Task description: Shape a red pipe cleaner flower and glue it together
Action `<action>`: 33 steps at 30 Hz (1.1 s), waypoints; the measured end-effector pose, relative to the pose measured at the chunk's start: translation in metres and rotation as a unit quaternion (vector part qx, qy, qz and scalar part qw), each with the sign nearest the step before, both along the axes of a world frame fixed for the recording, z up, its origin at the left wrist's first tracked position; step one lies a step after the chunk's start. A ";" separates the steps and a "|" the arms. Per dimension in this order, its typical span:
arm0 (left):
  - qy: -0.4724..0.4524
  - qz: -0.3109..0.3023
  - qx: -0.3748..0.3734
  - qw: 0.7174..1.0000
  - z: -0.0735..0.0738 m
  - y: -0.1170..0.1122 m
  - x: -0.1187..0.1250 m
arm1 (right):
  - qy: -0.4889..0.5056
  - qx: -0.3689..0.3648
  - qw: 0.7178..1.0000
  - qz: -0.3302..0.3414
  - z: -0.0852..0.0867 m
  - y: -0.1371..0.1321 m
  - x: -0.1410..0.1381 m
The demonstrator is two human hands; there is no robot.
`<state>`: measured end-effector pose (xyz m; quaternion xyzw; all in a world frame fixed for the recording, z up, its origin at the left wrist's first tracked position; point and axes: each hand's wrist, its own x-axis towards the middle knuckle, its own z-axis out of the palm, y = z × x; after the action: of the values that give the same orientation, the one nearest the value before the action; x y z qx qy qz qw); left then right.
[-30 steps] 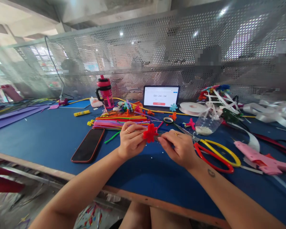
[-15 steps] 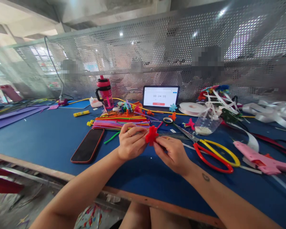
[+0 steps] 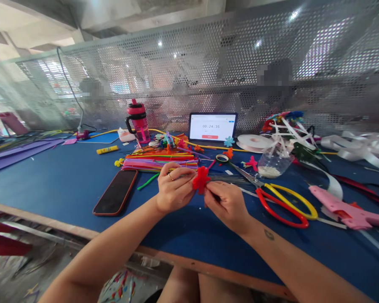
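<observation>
A small red pipe-cleaner flower (image 3: 201,179) is held between both hands just above the blue table (image 3: 60,181). My left hand (image 3: 173,188) pinches it from the left with curled fingers. My right hand (image 3: 225,202) is closed on its right and lower side, where a short red stem shows below the fingers.
A dark phone (image 3: 116,192) lies left of the hands. Behind them is a stack of coloured pipe cleaners (image 3: 159,161), a pink bottle (image 3: 138,121) and a tablet showing a timer (image 3: 212,126). Red-and-yellow scissors (image 3: 279,202), a pink glue gun (image 3: 347,208), a clear bead cup (image 3: 273,164) and white ribbon (image 3: 255,143) sit to the right.
My right hand has slid left and closed in on the flower. The flower has risen slightly and tilted.
</observation>
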<state>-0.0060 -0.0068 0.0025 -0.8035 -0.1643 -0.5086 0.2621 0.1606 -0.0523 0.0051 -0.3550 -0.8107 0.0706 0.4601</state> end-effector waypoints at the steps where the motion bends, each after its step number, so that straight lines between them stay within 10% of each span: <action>1: -0.001 -0.002 -0.001 1.000 0.000 0.000 0.000 | 0.009 -0.013 1.000 0.006 0.000 0.000 0.000; 6: -0.011 -0.004 0.005 1.000 0.000 0.001 0.000 | 0.109 -0.182 0.975 0.065 -0.003 0.000 0.000; 12: -0.014 0.005 0.008 1.000 -0.001 0.003 0.000 | 0.313 -0.366 0.862 0.159 -0.011 0.004 -0.008; 33: -0.024 -0.007 -0.019 1.000 -0.001 0.003 0.004 | 0.533 -0.476 0.686 0.132 -0.003 0.006 -0.014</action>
<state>-0.0023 -0.0035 0.0014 -0.7972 -0.1747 -0.5261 0.2388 0.1467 -0.0465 0.0021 -0.3182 -0.3243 0.6848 0.5698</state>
